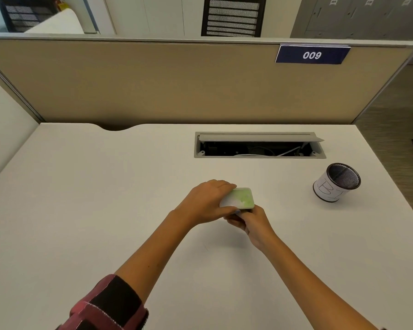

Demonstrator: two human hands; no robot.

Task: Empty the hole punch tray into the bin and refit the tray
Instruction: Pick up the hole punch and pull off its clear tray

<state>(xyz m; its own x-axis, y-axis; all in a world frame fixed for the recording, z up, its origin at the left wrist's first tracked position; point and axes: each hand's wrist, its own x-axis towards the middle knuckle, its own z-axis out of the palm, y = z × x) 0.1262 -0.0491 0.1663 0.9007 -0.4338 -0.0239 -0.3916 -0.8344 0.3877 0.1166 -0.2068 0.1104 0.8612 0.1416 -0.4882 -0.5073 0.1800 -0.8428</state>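
Note:
A small hole punch [240,198] with a pale, translucent tray showing green bits faces up, held just above the white desk [105,198]. My left hand [205,202] wraps over its left side from above. My right hand [248,222] grips its near lower edge with the fingers curled under it. Whether the tray is seated or partly loose I cannot tell. The bin [336,183], a small black mesh cup wrapped in white paper with handwritten letters, stands on the desk to the right, well apart from both hands.
An open cable hatch [259,145] with its flap raised is set into the desk behind the hands. A beige partition [177,86] with a "009" sign [311,55] closes the far edge. The desk's right edge lies just past the bin.

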